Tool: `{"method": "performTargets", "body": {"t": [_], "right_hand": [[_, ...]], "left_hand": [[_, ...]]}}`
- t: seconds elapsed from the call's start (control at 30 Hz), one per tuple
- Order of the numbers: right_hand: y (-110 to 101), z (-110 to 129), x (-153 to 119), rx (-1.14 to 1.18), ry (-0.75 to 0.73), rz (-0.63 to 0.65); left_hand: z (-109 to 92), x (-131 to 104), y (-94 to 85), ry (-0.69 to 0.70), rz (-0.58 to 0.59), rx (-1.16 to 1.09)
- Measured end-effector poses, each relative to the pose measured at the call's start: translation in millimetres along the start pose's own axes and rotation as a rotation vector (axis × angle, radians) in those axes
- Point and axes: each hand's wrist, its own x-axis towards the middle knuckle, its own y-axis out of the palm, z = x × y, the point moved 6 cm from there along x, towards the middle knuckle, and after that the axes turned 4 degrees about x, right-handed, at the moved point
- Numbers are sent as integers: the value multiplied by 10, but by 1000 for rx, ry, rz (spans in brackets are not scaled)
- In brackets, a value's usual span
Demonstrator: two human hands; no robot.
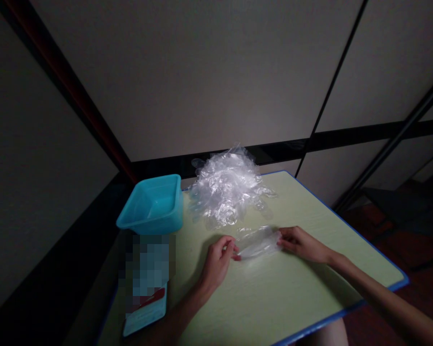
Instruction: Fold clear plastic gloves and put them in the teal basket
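A thin, clear plastic piece (pixel 258 242) is stretched between my two hands, just over the table; whether it is a bag or a disposable glove I cannot tell. My left hand (pixel 218 262) pinches its left end with thumb and fingers. At the right end, the closed fingers of my right hand (pixel 301 244) grip it. Behind it rises a large loose heap of similar clear plastic pieces (pixel 227 187), some with rounded, finger-like ends at the edge.
A turquoise plastic basin (pixel 149 228) stands at the table's back left corner. In front of it lies a flat light-blue item (pixel 146 317), partly blurred out. The pale green table (pixel 274 307) has a blue rim. Panelled doors (pixel 220 72) rise behind, and a dark chair (pixel 400 206) is at right.
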Motion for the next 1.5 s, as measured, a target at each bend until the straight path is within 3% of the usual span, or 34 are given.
{"method": "performTargets", "body": {"t": [0.17, 0.4, 0.53, 0.63, 0.7, 0.83, 1.07, 1.3, 1.43, 1.5], "right_hand": [[-17, -127, 190, 33, 68, -48], [-35, -233, 203, -25, 148, -253], [-44, -171, 143, -107, 137, -343], [-29, -5, 54, -246, 37, -414], [45, 144, -8, -384, -100, -400], [305, 241, -65, -665, -277, -209], [412, 38, -9, -840, -227, -155], [403, 52, -12, -843, -225, -186], [406, 47, -12, -845, -213, -193], [403, 50, -17, -839, -224, -213]], "left_hand": [[26, 107, -5, -95, 20, -2], [48, 144, -17, -228, 35, 42], [39, 137, -8, -248, 29, 61], [36, 136, -5, -260, 18, 65], [39, 138, -4, -268, 13, 59], [47, 146, -3, -276, 4, 35], [10, 160, -11, -242, -20, -16], [-31, 128, -128, -260, 38, 54], [-92, 137, -250, -151, -22, 164], [-185, 91, -228, -63, -59, 224]]}}
